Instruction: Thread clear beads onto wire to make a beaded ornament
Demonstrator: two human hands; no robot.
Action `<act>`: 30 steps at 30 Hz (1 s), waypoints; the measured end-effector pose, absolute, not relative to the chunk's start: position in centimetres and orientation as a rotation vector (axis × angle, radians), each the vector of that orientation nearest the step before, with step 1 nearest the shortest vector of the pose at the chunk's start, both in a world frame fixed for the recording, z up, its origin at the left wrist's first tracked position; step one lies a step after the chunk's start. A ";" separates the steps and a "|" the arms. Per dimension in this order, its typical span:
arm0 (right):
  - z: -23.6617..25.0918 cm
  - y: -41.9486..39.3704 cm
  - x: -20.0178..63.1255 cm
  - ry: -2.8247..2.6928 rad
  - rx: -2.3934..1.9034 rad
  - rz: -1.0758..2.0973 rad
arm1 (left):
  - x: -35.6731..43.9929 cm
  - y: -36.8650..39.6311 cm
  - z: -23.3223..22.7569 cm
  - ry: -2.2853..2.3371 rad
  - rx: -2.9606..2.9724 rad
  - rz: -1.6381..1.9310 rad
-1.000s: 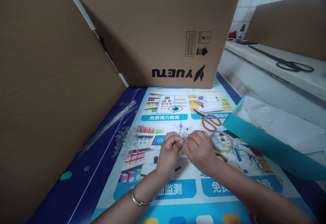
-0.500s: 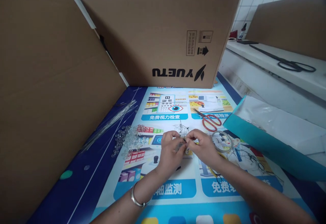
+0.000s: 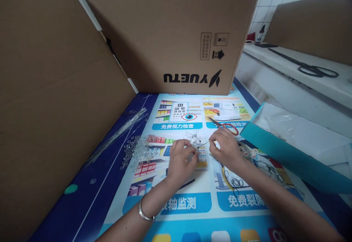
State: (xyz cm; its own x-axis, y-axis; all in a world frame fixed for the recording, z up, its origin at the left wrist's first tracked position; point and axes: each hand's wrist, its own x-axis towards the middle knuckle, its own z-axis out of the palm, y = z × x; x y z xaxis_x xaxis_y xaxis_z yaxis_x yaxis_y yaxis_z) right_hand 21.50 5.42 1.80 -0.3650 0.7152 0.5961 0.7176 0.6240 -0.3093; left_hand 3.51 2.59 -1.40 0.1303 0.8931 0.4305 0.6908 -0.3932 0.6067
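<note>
My left hand [image 3: 182, 159] is closed in a pinch at the near end of a small tangle of thin wire [image 3: 194, 137]; a clear bead or two seem to be in it, partly hidden by the fingers. From that pinch a thin dark wire [image 3: 204, 144] runs straight out to the right. Its other end sits between the thumb and forefinger of my right hand [image 3: 225, 149], which is a short way off. Left of my left hand lies a pile of clear beads [image 3: 140, 150]. Red-handled scissors [image 3: 233, 128] rest just beyond my right hand.
Yellow-handled pliers [image 3: 226, 178] lie under my right wrist beside loops of dark wire [image 3: 237, 182]. A teal box [image 3: 291, 157] stands at the right. Straight clear strands [image 3: 118, 134] lie at the left. Cardboard panels [image 3: 170, 33] wall the back and left. Large black scissors [image 3: 310, 68] rest on a ledge.
My right hand has moved right, away from my left hand, drawing the dark wire out straight between them. The left hand stays nearly in place, still pinching.
</note>
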 end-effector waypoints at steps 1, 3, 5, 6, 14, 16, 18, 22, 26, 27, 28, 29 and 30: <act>1.9 5.0 21.2 -2.153 -1.108 0.041 | 3.3 2.7 -1.4 1.562 2.132 1.132; 1.9 4.2 20.4 -2.250 -1.052 0.129 | 3.0 3.0 -1.5 1.571 2.095 1.164; 1.7 3.6 19.7 -2.343 -0.995 0.178 | 2.9 3.2 -1.6 1.564 2.074 1.187; 1.6 3.4 19.5 -2.373 -0.984 0.194 | 2.8 3.3 -1.7 1.556 2.070 1.187; 0.6 3.8 19.3 -2.254 -0.979 0.350 | 3.2 3.2 -2.8 1.464 2.157 1.205; 0.4 3.9 19.4 -2.211 -0.984 0.404 | 3.1 3.1 -2.9 1.491 2.224 1.268; 0.1 3.9 19.3 -2.172 -0.990 0.434 | 2.9 3.0 -2.8 1.510 2.328 1.315; -0.2 3.8 19.2 -2.087 -0.987 0.437 | 2.3 3.2 -2.4 1.483 2.558 1.295; -0.2 3.4 19.1 -1.976 -0.982 0.467 | 1.5 3.8 -2.2 1.362 2.682 1.214; -0.1 3.3 19.0 -1.953 -0.987 0.486 | 1.3 4.0 -2.2 1.320 2.698 1.202; -0.1 3.2 19.0 -1.934 -0.993 0.506 | 1.1 4.1 -2.1 1.280 2.709 1.191; -0.1 3.1 18.9 -1.919 -1.001 0.526 | 1.0 4.2 -2.0 1.241 2.718 1.178; -0.1 3.0 18.9 -1.909 -1.006 0.544 | 0.9 4.3 -1.9 1.208 2.726 1.157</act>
